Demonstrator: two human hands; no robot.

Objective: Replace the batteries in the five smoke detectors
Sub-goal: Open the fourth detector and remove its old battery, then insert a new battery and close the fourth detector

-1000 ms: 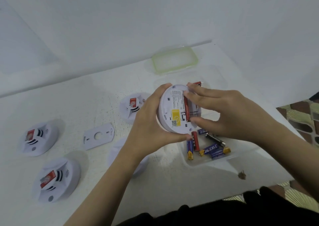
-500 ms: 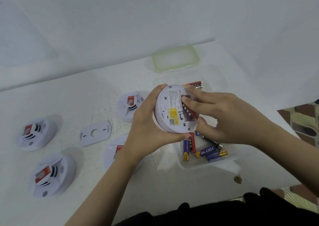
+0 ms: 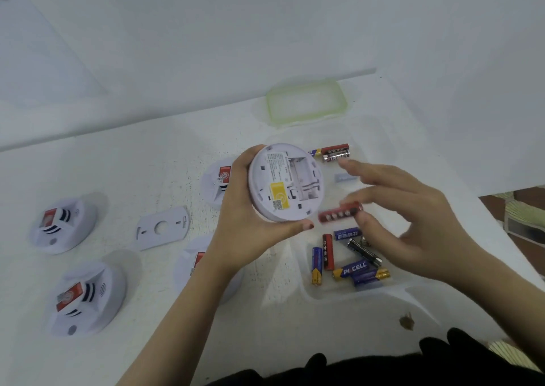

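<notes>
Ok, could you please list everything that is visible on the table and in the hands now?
held smoke detector: 1, white, back to camera, battery bay empty
red battery: 1, red, just right of that detector
other smoke detectors: 4, white with red labels, on table, left part
mounting plate: 1, white, among them
clear box: 1, transparent, right part
loose batteries: about 9, blue, red, black, in box
lid: 1, green-rimmed, far edge
left hand: grips held detector
right hand: pinches red battery
</notes>
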